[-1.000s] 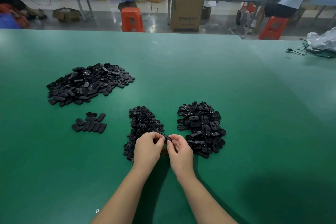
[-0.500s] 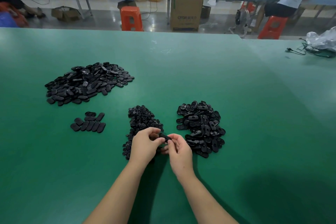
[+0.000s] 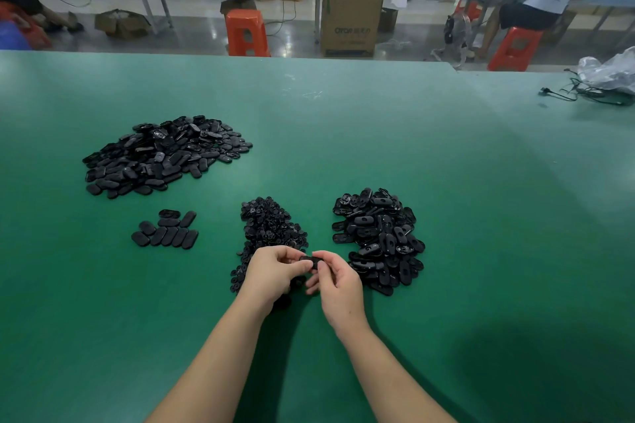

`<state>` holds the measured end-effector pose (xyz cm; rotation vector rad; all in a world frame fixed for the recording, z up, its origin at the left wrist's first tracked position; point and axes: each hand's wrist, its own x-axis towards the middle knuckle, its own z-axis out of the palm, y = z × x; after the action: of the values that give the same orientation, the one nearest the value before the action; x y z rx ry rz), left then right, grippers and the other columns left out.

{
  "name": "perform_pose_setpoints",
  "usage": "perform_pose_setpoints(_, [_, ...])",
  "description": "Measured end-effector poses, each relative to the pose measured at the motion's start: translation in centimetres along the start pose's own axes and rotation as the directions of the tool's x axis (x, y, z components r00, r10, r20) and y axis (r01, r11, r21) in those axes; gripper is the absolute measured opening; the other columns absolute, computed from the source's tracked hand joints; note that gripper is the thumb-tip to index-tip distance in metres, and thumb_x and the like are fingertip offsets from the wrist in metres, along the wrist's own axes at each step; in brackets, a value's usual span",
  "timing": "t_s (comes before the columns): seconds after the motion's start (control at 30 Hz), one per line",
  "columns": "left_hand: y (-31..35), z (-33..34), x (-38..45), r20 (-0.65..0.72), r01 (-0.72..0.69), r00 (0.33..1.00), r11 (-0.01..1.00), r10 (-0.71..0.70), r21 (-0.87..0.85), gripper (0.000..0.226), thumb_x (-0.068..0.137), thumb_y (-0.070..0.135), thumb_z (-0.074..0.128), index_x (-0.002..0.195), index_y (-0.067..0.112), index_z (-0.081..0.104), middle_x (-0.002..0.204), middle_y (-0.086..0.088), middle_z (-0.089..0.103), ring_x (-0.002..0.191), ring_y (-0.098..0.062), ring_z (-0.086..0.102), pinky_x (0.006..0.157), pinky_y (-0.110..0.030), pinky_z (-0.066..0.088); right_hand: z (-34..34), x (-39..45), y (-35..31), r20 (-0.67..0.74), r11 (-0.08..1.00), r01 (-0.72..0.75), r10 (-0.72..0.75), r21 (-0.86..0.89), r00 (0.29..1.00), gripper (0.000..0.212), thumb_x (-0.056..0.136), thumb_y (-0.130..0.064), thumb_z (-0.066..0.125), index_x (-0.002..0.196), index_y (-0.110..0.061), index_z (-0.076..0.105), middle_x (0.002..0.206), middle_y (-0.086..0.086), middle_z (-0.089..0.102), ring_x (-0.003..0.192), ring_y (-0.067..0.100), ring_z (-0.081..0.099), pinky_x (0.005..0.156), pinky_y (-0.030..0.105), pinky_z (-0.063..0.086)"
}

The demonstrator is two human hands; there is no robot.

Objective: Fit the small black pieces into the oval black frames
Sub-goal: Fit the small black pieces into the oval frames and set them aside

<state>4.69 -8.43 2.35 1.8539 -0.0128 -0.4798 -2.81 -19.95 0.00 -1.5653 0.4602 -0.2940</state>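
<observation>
Green table (image 3: 446,216) | both hands, left hand (image 3: 271,273) and right hand (image 3: 338,288), pinch oval frame (image 3: 309,262) | small-piece pile (image 3: 269,230) 12 o'clock | frame pile (image 3: 378,237) 2 o'clock | finished pile (image 3: 165,154) 10 o'clock

A single wide-angle head-worn camera looks forward and down over the green matte surface (image 3: 446,216), close above the person's forearms, with the workshop's far benches along the frame's top.

Black part (image 3: 307,261) between both hands' fingertips mostly hidden, its fit untellable.
</observation>
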Motion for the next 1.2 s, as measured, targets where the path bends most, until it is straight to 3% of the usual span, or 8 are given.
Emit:
perform_pose_setpoints(0.17, [0.0,-0.5,0.1,0.018,-0.02,1.0,0.998,0.019,0.055,0.01,0.08,0.012,0.085,0.081,0.018,0.076,0.068,0.002,0.073,0.041,-0.001,0.049,0.043,-0.018,0.038,0.1,-0.1,0.1,0.009,0.999,0.011,-0.011,-0.046,1.0,0.025,0.106,-0.006,0.046,0.106,-0.017,0.068,0.066,0.005,0.064,0.056,0.011,0.059,0.063,0.02,0.052])
perform_pose_setpoints(0.33, [0.2,-1.0,0.0,0.043,-0.051,0.998,0.99,0.046,0.128,0.01,0.081,0.011,0.083,0.077,0.017,0.076,0.061,0.005,0.071,0.034,0.001,0.045,0.038,-0.01,0.034,0.2,-0.1,0.3,0.021,0.995,0.035,-0.033,-0.094,0.999,0.026,0.106,-0.007,0.046,0.109,-0.014,0.07,0.067,0.005,0.064,0.058,0.011,0.059,0.064,0.02,0.053])
perform_pose_setpoints(0.5, [0.3,-1.4,0.0,0.058,-0.064,0.997,0.976,0.053,0.208,0.007,0.083,0.014,0.082,0.08,0.018,0.077,0.061,0.007,0.071,0.034,0.003,0.045,0.038,-0.01,0.033,0.3,-0.1,0.7,0.027,0.989,0.062,-0.059,-0.136,0.998,0.026,0.106,-0.009,0.047,0.108,-0.018,0.071,0.066,-0.001,0.063,0.056,0.006,0.058,0.064,0.02,0.053])
perform_pose_setpoints(0.63, [0.7,-1.7,-0.1,0.071,-0.097,0.994,0.934,0.077,0.343,0.006,0.083,0.022,0.083,0.079,0.024,0.078,0.069,0.008,0.075,0.05,0.002,0.056,0.053,-0.02,0.044,0.5,0.0,0.9,0.032,0.983,0.08,-0.076,-0.163,0.997,0.026,0.106,-0.009,0.047,0.108,-0.02,0.071,0.068,-0.002,0.063,0.058,0.006,0.057,0.066,0.025,0.056])
perform_pose_setpoints(0.73, [0.9,-1.9,-0.1,0.081,-0.108,0.993,0.9,0.082,0.422,0.005,0.083,0.024,0.081,0.08,0.027,0.079,0.071,0.011,0.075,0.071,-0.01,0.069,0.069,-0.027,0.052,0.6,-0.1,1.1,0.037,0.975,0.105,-0.099,-0.196,0.994,0.026,0.105,-0.01,0.048,0.11,-0.018,0.072,0.072,0.002,0.064,0.059,0.006,0.058,0.068,0.029,0.057])
perform_pose_setpoints(0.83, [1.2,-1.9,-0.1,0.085,-0.117,0.993,0.873,0.087,0.474,0.004,0.083,0.024,0.081,0.084,0.028,0.08,0.074,0.01,0.075,0.078,-0.011,0.071,0.074,-0.029,0.054,0.6,-0.1,1.3,0.039,0.968,0.125,-0.119,-0.218,0.992,0.025,0.105,-0.01,0.049,0.113,-0.015,0.073,0.075,0.004,0.066,0.061,0.007,0.059,0.07,0.032,0.058])
perform_pose_setpoints(1.03, [1.0,-1.7,-0.3,0.054,-0.08,0.996,0.923,0.064,0.377,0.003,0.082,0.023,0.082,0.083,0.025,0.079,0.072,0.011,0.075,0.074,-0.008,0.069,0.072,-0.025,0.052,0.5,0.0,1.4,0.024,0.976,0.114,-0.112,-0.183,0.993,0.025,0.104,-0.01,0.051,0.114,-0.015,0.074,0.077,0.003,0.069,0.064,0.009,0.061,0.073,0.036,0.059])
perform_pose_setpoints(1.2, [0.5,-1.3,-0.2,0.013,-0.046,0.999,0.964,0.044,0.264,0.005,0.082,0.022,0.083,0.082,0.022,0.078,0.073,0.007,0.076,0.064,-0.005,0.063,0.063,-0.023,0.048,0.4,0.1,1.3,0.015,0.988,0.079,-0.078,-0.133,0.997,0.025,0.104,-0.01,0.052,0.108,-0.022,0.073,0.069,-0.001,0.067,0.061,0.006,0.061,0.07,0.03,0.059])
